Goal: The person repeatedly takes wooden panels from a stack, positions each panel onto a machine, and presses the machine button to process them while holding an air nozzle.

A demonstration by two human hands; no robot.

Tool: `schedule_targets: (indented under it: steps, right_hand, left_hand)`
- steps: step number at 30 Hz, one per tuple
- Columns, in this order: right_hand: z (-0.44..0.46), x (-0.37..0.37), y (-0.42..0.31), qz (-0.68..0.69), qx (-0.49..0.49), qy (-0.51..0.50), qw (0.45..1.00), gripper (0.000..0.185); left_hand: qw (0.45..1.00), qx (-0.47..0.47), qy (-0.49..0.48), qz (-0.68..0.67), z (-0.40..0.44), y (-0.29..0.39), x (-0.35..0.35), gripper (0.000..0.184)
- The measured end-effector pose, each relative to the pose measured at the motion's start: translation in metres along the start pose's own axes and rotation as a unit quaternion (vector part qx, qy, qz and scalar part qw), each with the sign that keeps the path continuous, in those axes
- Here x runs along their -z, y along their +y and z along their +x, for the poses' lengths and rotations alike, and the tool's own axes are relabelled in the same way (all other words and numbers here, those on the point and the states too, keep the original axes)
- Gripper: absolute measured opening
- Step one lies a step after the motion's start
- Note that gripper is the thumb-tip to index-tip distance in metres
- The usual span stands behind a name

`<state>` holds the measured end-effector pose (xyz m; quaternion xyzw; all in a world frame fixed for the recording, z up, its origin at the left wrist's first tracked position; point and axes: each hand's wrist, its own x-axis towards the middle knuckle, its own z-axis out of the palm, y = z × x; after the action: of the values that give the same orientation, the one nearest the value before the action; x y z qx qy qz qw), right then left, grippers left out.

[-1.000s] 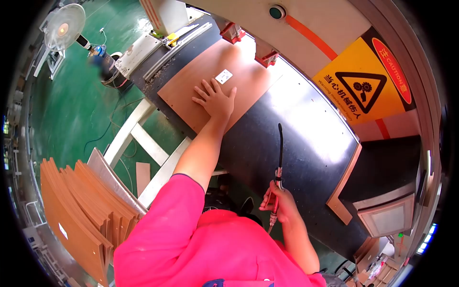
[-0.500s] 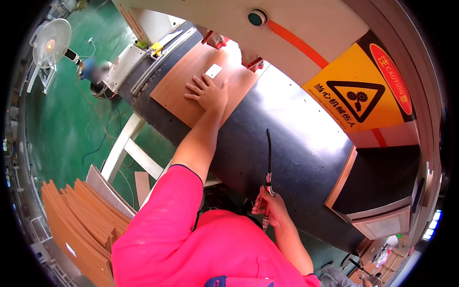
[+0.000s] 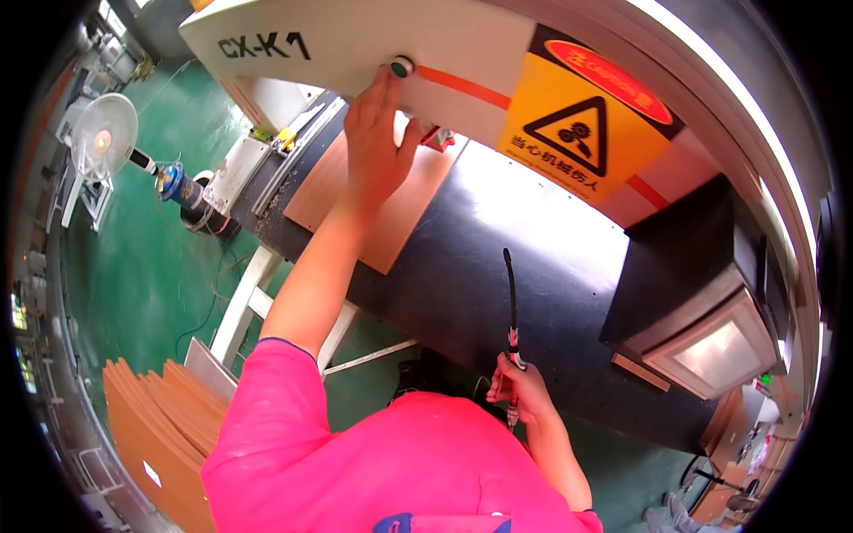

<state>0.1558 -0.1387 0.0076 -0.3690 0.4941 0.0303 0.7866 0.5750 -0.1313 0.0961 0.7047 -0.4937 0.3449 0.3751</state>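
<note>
My left hand (image 3: 378, 142) is raised to the machine's front panel, its fingertips at the round dark green button (image 3: 402, 67). Its fingers are stretched out and hold nothing. Below and behind it, a brown wood panel (image 3: 404, 226) lies on the dark machine table (image 3: 471, 275), partly hidden by the hand and forearm. My right hand (image 3: 520, 384) is wrapped round an air gun (image 3: 513, 342) with a long thin black nozzle pointing away over the table.
A stack of brown boards (image 3: 164, 426) leans at the lower left. A fan (image 3: 105, 138) stands at the upper left. A yellow warning sign (image 3: 577, 124) is on the machine, with a black box-shaped monitor (image 3: 689, 266) at the right. Someone's legs show at the lower right.
My left hand has left the wood panel and moved up to the button. My right hand still holds the air gun. The view has shifted, bringing more of the machine front into sight.
</note>
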Motion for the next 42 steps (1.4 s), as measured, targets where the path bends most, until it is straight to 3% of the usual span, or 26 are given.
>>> schedule_targets:
  steps: [6, 9, 12, 20, 23, 24, 25, 27, 29, 30, 32, 37, 40, 42]
  right_hand:
    - [-0.010, 0.018, 0.014, 0.005, 0.007, -0.003, 1.000, 0.035]
    - [-0.015, 0.029, 0.018, 0.005, 0.017, 0.000, 1.000, 0.033]
    - [-0.020, 0.038, 0.021, 0.018, 0.026, 0.001, 0.999, 0.033]
    - [-0.034, 0.064, 0.033, 0.029, 0.030, 0.003, 0.999, 0.038]
    - [-0.047, 0.081, 0.046, 0.041, 0.033, 0.033, 0.998, 0.038]
    - [-0.056, 0.088, 0.050, 0.055, 0.026, 0.050, 0.997, 0.037]
    - [-0.062, 0.097, 0.056, 0.061, 0.029, 0.043, 0.997, 0.037]
    - [-0.079, 0.127, 0.077, 0.084, 0.042, 0.052, 0.994, 0.036]
    - [-0.097, 0.157, 0.096, 0.104, 0.056, 0.081, 0.990, 0.037]
    - [-0.106, 0.173, 0.107, 0.119, 0.061, 0.101, 0.986, 0.037]
    - [-0.125, 0.209, 0.127, 0.153, 0.080, 0.134, 0.976, 0.039]
    - [-0.180, 0.310, 0.186, 0.210, 0.026, 0.182, 0.960, 0.043]
    - [-0.198, 0.353, 0.216, 0.205, -0.002, 0.157, 0.966, 0.043]
    - [-0.216, 0.365, 0.231, 0.231, -0.021, 0.153, 0.961, 0.043]
  left_hand:
    - [0.998, -0.011, 0.057, -0.006, 0.010, 0.008, -0.005, 0.057]
    - [0.992, 0.055, 0.055, -0.097, 0.009, 0.012, -0.013, 0.058]
    - [0.990, 0.050, 0.086, -0.101, 0.007, 0.017, -0.021, 0.059]
    - [0.992, 0.074, 0.040, -0.089, 0.014, 0.022, -0.005, 0.051]
    - [0.965, 0.171, -0.001, -0.199, 0.006, 0.038, 0.004, 0.058]
    - [0.927, 0.223, 0.027, -0.298, -0.005, 0.047, -0.003, 0.059]
    - [0.945, 0.214, 0.063, -0.239, -0.019, 0.066, -0.005, 0.055]
    - [0.961, 0.215, -0.005, -0.173, -0.064, 0.111, -0.009, 0.049]
    - [0.905, 0.229, -0.171, -0.316, -0.136, 0.169, -0.040, 0.044]
    - [0.937, 0.123, -0.203, -0.255, -0.147, 0.244, -0.036, 0.040]
    - [0.890, 0.017, -0.353, -0.287, -0.195, 0.332, -0.065, 0.042]
    - [0.866, -0.082, -0.404, -0.285, -0.232, 0.509, -0.152, 0.051]
    - [0.856, -0.134, -0.476, -0.148, -0.256, 0.536, -0.190, 0.060]
    - [0.873, -0.127, -0.453, -0.126, -0.272, 0.542, -0.188, 0.059]
